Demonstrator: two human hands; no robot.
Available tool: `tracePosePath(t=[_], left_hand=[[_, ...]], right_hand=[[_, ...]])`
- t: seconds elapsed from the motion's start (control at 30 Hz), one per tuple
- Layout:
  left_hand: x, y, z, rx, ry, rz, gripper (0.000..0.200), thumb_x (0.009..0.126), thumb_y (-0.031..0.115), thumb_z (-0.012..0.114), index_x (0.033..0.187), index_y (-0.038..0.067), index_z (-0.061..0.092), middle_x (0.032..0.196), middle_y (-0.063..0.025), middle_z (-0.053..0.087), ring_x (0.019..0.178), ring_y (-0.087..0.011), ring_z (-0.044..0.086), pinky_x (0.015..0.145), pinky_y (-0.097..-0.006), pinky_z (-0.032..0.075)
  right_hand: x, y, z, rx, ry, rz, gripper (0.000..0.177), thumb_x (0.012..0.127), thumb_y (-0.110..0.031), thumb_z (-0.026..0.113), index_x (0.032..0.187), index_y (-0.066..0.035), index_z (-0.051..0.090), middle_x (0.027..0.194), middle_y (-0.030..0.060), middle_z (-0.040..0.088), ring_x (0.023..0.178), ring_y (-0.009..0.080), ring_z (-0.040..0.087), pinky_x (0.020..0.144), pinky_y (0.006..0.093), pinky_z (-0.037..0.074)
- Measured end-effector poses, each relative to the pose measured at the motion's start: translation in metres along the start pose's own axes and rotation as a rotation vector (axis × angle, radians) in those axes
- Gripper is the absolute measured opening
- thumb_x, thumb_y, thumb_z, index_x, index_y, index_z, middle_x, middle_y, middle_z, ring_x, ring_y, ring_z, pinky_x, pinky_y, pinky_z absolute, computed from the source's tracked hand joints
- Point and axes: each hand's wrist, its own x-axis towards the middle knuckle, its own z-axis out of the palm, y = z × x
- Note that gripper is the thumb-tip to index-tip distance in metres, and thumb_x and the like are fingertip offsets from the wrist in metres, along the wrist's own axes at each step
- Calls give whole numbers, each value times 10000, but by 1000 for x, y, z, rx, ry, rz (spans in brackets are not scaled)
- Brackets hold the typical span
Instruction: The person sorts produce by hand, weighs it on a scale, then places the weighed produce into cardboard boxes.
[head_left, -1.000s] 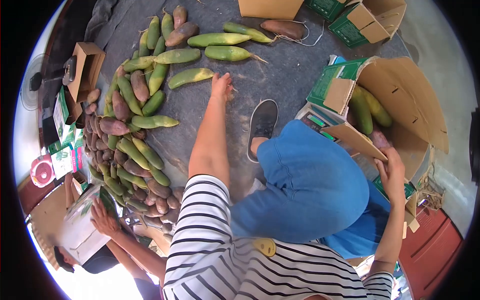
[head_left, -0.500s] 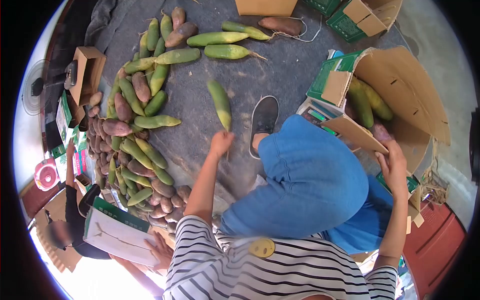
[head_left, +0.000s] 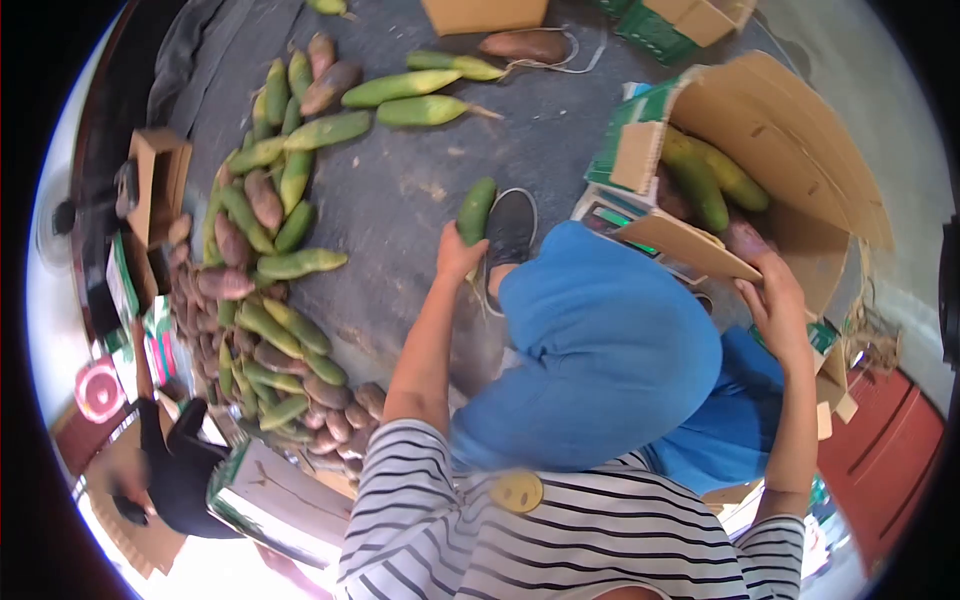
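My left hand point(head_left: 461, 252) is closed around the lower part of a green radish point(head_left: 478, 208), which points up and away from me beside my dark shoe point(head_left: 512, 230). My right hand point(head_left: 779, 302) grips the edge of a flap point(head_left: 690, 243) on an open cardboard box point(head_left: 810, 170). Inside that box lie green radishes point(head_left: 698, 185) and a purplish root point(head_left: 745, 240). A scale with a green-lit display point(head_left: 625, 222) shows under the box, partly covered by it.
Green radishes point(head_left: 300, 262) and reddish-brown roots point(head_left: 225, 283) are heaped on the left of the dark ground sheet point(head_left: 400, 220). Several radishes point(head_left: 400, 88) lie farther ahead. More boxes point(head_left: 485, 14) stand at the back. At lower left, a person in black point(head_left: 185, 480) is near a white carton point(head_left: 280, 500).
My left hand has raised the radish, now gripped around its body instead of by the tail end. My right hand stays on the flap. The white carton at lower left has shifted right.
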Motion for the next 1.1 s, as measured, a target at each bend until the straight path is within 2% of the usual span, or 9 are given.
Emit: tracePosePath(t=[0.17, 0.37, 0.57, 0.7, 0.77, 0.83, 0.93, 1.0, 1.1], left_hand=[[9, -11, 6, -46, -30, -88, 624, 671, 251, 756, 1149, -76, 523, 1002, -194, 633, 928, -300, 627, 811, -367, 496], [-35, 25, -54, -536, -108, -158, 419, 798, 141, 702, 1143, -17, 525, 1025, -100, 600, 899, -195, 580, 789, -324, 473], [-88, 189, -137, -634, 142, 545, 578, 793, 103, 697, 1284, -16, 417, 1212, -132, 520, 1089, -239, 518, 972, -386, 411], [-124, 311, -147, -654, 136, 1015, 709, 715, 99, 774, 1302, -36, 400, 1264, -166, 510, 1118, -295, 551, 953, -422, 472], [-133, 355, -129, -539, -150, 1067, 709, 664, 84, 776, 1280, -36, 447, 1249, -166, 522, 1106, -280, 557, 938, -422, 476], [-149, 423, -107, -91, -67, 1302, 689, 613, 97, 752, 1245, 12, 490, 1158, -151, 555, 1088, -288, 525, 950, -400, 401], [-145, 455, -69, 316, -354, 1322, 684, 721, 133, 742, 1308, -4, 421, 1261, -189, 488, 1165, -333, 495, 997, -391, 390], [-153, 460, -75, 646, -286, 1381, 666, 734, 161, 744, 1298, -8, 433, 1281, -199, 480, 1163, -357, 491, 987, -385, 401], [-186, 478, -97, 597, -280, 1336, 605, 764, 181, 725, 1275, -9, 462, 1282, -194, 484, 1148, -368, 499, 972, -374, 412]], right_hand=[[-6, 17, -2, -34, -37, -2, 311, 798, -162, 656, 1065, -55, 539, 990, 161, 586, 961, 359, 561, 818, 431, 455], [-18, 23, -7, -83, 88, -39, 379, 785, -218, 677, 1066, -24, 513, 1044, 170, 565, 1033, 350, 536, 880, 432, 433], [-35, 38, -7, -193, 128, -14, 434, 780, -248, 674, 1097, -7, 503, 1117, 205, 555, 1059, 364, 533, 902, 427, 432], [-40, 29, -10, -228, 46, 64, 369, 760, -244, 687, 981, -6, 511, 957, 179, 571, 925, 349, 567, 797, 427, 458], [-41, 34, 2, -268, 89, 35, 349, 752, -248, 691, 937, -11, 511, 894, 166, 568, 867, 338, 574, 749, 425, 462], [-39, 32, 0, -244, 37, 81, 358, 753, -279, 690, 945, -15, 544, 913, 154, 589, 892, 319, 585, 747, 419, 473], [-37, 34, -1, -201, -29, 95, 344, 779, -285, 669, 954, -14, 551, 917, 150, 601, 892, 304, 598, 736, 408, 481], [-39, 34, 0, -249, -12, 75, 326, 784, -252, 671, 941, -5, 526, 897, 163, 590, 862, 320, 602, 739, 416, 473], [-40, 37, 3, -213, -16, 73, 330, 786, -255, 665, 949, -1, 530, 900, 171, 592, 881, 322, 607, 753, 420, 474]])
